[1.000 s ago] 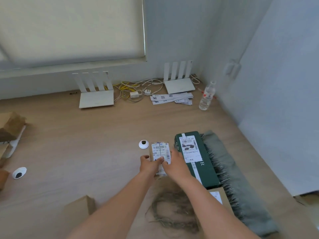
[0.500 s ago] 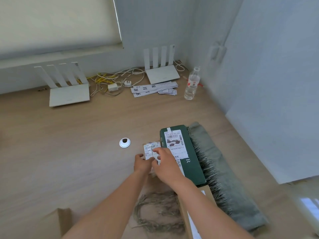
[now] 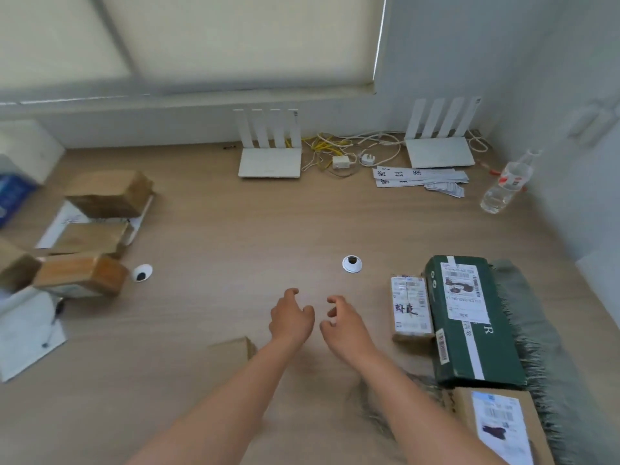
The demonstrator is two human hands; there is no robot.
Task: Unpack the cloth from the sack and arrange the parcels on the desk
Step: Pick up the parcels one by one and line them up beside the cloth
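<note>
A small brown parcel with white labels lies flat on the desk, touching the left side of a long green box. A grey-green fringed cloth lies along the green box's right side. A brown box with a label sits at the lower right. My left hand and my right hand hover side by side over bare desk, left of the small parcel, fingers apart and holding nothing. A brown cardboard corner shows below my left wrist.
Several brown parcels are piled at the left on white sheets. Two white routers and tangled cables line the back wall. Paper strips and a water bottle lie at the back right. Two cable grommets dot the desk.
Both hands have let go of the small brown parcel, which now lies beside the green box, and moved left of it. The view has swung left, showing the parcel pile.
</note>
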